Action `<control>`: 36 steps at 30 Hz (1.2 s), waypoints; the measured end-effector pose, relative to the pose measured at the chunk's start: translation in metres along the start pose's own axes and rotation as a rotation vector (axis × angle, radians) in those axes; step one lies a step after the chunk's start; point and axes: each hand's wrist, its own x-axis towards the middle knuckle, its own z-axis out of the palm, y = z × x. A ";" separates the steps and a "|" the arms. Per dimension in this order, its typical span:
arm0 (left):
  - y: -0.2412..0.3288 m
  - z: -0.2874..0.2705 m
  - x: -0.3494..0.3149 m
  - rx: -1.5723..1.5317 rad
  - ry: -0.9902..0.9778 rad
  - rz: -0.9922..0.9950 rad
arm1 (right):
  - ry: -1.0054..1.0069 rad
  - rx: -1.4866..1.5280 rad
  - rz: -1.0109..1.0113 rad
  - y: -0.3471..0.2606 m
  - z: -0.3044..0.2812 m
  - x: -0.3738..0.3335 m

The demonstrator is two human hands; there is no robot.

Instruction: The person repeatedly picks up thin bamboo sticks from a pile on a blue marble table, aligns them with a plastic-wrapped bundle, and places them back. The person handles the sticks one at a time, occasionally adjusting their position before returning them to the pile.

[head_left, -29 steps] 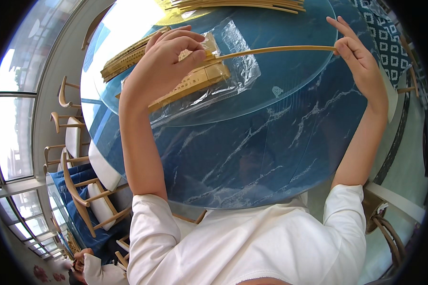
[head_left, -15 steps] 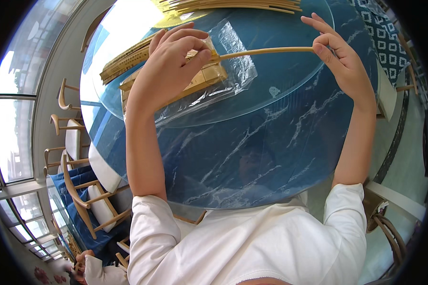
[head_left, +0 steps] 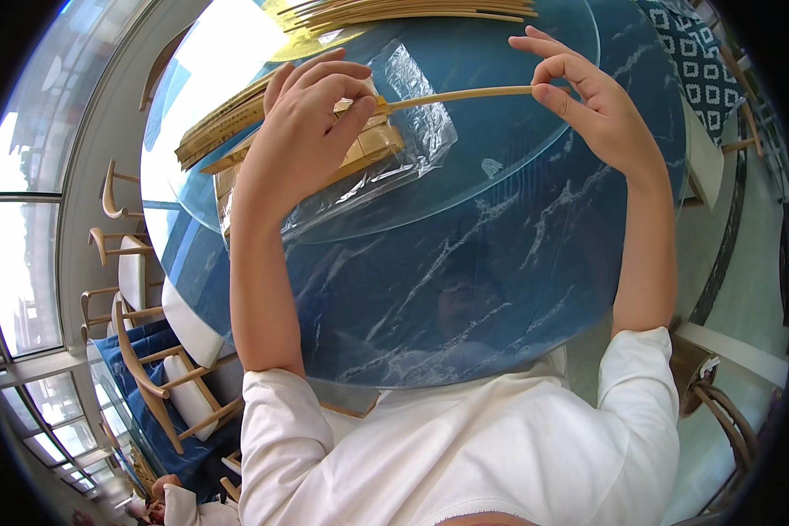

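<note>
A slender, pale wooden chopstick (head_left: 465, 94) spans the gap between my hands, above the glass. My right hand (head_left: 600, 114) pinches its right end between thumb and index finger, the other fingers raised. My left hand (head_left: 302, 140) is closed at the opposite end, around a bit of gold paper that looks like a sleeve; its fingers partly hide it. Below the left hand lies a stack of gold paper sleeves (head_left: 379, 151) on a clear plastic bag (head_left: 425, 145). More long gold sleeves (head_left: 215, 123) lie to its left.
Many loose chopsticks (head_left: 421, 12) rest at the far side by a yellow sheet (head_left: 311, 40). A round glass turntable sits on the blue marbled table (head_left: 430, 298). Wooden chairs (head_left: 180, 386) stand at the left; a patterned cloth (head_left: 694, 66) is at the far right.
My right hand has moved left toward my left hand, and less of the chopstick shows between them. The whole view has shifted slightly.
</note>
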 end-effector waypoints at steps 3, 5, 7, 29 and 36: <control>0.006 0.003 0.002 -0.016 0.014 0.007 | 0.004 -0.012 -0.002 -0.005 0.007 0.001; 0.009 0.004 0.002 -0.011 0.025 0.009 | 0.007 -0.004 -0.001 -0.008 0.010 0.002; 0.010 0.004 0.003 -0.002 0.037 0.014 | 0.017 0.004 -0.006 -0.012 0.012 0.002; 0.047 0.017 0.007 -0.060 0.100 0.094 | 0.010 0.097 -0.081 -0.034 0.053 0.009; 0.045 0.018 0.004 -0.032 0.165 -0.005 | 0.089 -0.072 0.005 -0.036 0.049 0.004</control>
